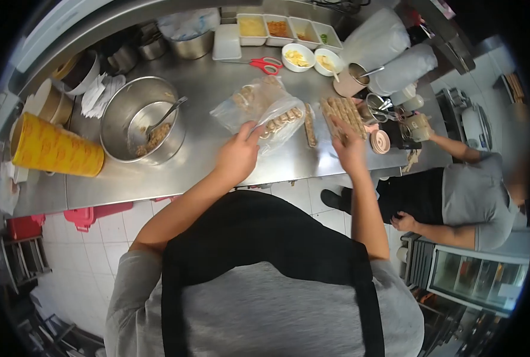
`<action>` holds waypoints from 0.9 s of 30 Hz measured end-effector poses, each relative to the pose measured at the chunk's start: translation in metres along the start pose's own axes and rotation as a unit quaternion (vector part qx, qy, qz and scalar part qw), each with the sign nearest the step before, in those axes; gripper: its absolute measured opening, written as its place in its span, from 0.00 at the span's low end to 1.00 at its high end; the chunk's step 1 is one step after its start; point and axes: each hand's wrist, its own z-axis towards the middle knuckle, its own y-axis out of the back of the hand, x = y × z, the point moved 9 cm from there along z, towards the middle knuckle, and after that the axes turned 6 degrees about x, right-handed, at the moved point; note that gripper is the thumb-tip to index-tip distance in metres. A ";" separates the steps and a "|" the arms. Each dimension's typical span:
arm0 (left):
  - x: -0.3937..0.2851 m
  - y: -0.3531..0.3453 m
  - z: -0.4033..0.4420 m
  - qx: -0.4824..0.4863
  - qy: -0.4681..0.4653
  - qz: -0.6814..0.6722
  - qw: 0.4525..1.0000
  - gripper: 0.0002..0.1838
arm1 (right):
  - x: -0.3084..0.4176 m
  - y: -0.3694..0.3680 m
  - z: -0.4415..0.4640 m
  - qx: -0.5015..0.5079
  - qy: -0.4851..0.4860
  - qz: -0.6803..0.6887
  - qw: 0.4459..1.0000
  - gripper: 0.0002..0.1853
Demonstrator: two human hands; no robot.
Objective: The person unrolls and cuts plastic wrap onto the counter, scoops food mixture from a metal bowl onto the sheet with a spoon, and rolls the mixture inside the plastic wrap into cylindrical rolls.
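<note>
My left hand (239,153) is closed on the near edge of a clear plastic bag (271,101), which lies on the steel counter with pale brown rolled pieces inside. My right hand (349,149) touches the near end of a row of long brown rolls (343,116); its fingers are partly bent, and its grip is hard to make out. Between the bag and the row, one separate long roll (310,126) lies on the counter. Left of the bag stands a large steel bowl (113,128) with a spoon and some brown mixture in it.
Red scissors (266,64), two white bowls (298,58) and white food trays (252,41) sit toward the back. A yellow patterned container (56,146) leans at the left. At the right, a co-worker (473,190) stands with one hand near a small container.
</note>
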 end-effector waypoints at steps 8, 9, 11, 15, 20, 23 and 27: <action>-0.010 0.007 -0.004 -0.059 -0.019 0.013 0.998 0.27 | 0.072 -0.094 -0.001 0.242 0.069 0.116 0.961 0.25; -0.013 0.008 -0.007 -0.070 -0.035 0.010 0.997 0.27 | 0.070 -0.112 0.011 0.227 0.070 0.105 0.966 0.24; -0.019 0.012 -0.014 -0.091 -0.066 0.005 0.994 0.26 | 0.070 -0.153 0.033 0.275 0.040 -0.042 0.960 0.23; -0.014 0.004 -0.028 -0.085 -0.100 0.011 0.991 0.23 | 0.100 -0.194 0.040 0.049 0.316 -0.095 0.943 0.23; -0.007 0.002 -0.038 -0.094 -0.103 0.032 0.990 0.20 | 0.111 -0.215 0.041 0.198 0.134 -0.347 0.907 0.26; -0.008 0.003 -0.038 -0.103 -0.112 0.002 0.988 0.22 | 0.101 -0.206 0.038 0.013 0.239 -0.156 0.958 0.26; -0.030 0.000 -0.033 -0.041 -0.152 -0.001 0.988 0.23 | 0.096 -0.236 0.044 0.013 0.415 -0.331 0.847 0.27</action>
